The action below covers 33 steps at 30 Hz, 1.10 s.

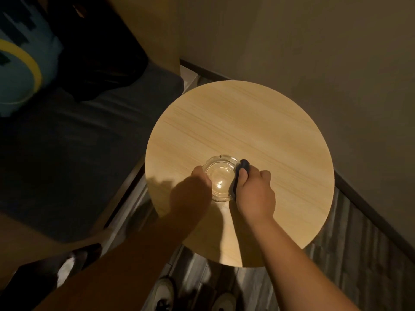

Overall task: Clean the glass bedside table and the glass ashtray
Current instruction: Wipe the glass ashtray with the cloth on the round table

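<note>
Left hand point(190, 194) grips ashtray point(221, 178), right hand point(254, 191) grips dark cloth point(243, 166); table point(258, 122) beyond lies bare.

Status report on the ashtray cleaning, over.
Left hand steadies glass ashtray on round table. Right hand presses dark cloth against its rim. Nothing in the way.

Bare forearms, no sleeves; pale shoes point(165, 292) below, possibly grey-white sneakers.

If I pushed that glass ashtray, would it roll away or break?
The glass ashtray looks low and wide, sitting flat, so it would probably slide, not roll. Its thick clear walls suggest it is heavy. The round table looks smooth, so it might slip off and could crack.
</note>
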{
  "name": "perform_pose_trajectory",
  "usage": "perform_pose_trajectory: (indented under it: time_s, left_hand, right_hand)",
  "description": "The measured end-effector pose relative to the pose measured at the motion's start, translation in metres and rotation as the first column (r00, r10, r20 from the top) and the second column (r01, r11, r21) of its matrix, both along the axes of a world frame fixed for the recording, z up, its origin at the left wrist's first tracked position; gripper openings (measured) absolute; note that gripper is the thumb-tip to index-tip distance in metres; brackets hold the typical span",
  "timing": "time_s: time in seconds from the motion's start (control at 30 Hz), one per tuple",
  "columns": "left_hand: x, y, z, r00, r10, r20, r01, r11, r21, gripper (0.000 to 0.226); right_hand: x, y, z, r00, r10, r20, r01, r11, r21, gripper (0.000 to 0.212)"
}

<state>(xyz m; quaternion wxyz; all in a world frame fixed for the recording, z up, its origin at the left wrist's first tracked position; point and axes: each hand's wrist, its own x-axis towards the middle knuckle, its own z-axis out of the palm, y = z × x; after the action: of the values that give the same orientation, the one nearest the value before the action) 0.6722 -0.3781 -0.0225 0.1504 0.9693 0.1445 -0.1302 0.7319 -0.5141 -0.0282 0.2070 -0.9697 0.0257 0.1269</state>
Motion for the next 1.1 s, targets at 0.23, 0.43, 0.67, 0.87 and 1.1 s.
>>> perform_pose_trajectory:
  time_s: [0.23, 0.43, 0.67, 0.87, 1.1]
  left_hand:
    - [0.030, 0.029, -0.008, 0.996, -0.089, 0.021, 0.089, 0.996, -0.017, 0.013]
    - [0.057, 0.048, 0.000, 0.905, -0.424, -0.025, 0.423, 0.905, -0.042, 0.026]
    - [0.055, 0.048, -0.002, 0.944, -0.328, 0.034, 0.329, 0.943, -0.054, 0.035]
    - [-0.009, 0.005, 0.004, 0.998, 0.038, 0.049, -0.035, 0.998, -0.051, 0.024]
    - [-0.001, 0.020, -0.016, 0.952, -0.296, 0.075, 0.254, 0.904, 0.345, 0.023]
  right_hand:
    - [0.004, -0.009, 0.000, 0.994, 0.111, -0.022, -0.109, 0.990, 0.084, 0.040]
    - [0.042, -0.008, 0.009, 0.888, 0.460, -0.008, -0.460, 0.888, -0.012, 0.042]
    - [0.034, -0.003, 0.006, 0.893, 0.446, 0.051, -0.437, 0.890, -0.132, 0.041]
    - [0.006, 0.007, 0.000, 0.996, 0.090, 0.025, -0.088, 0.994, -0.062, 0.041]
    - [0.006, 0.003, -0.001, 0.992, 0.128, 0.010, -0.128, 0.991, -0.045, 0.041]
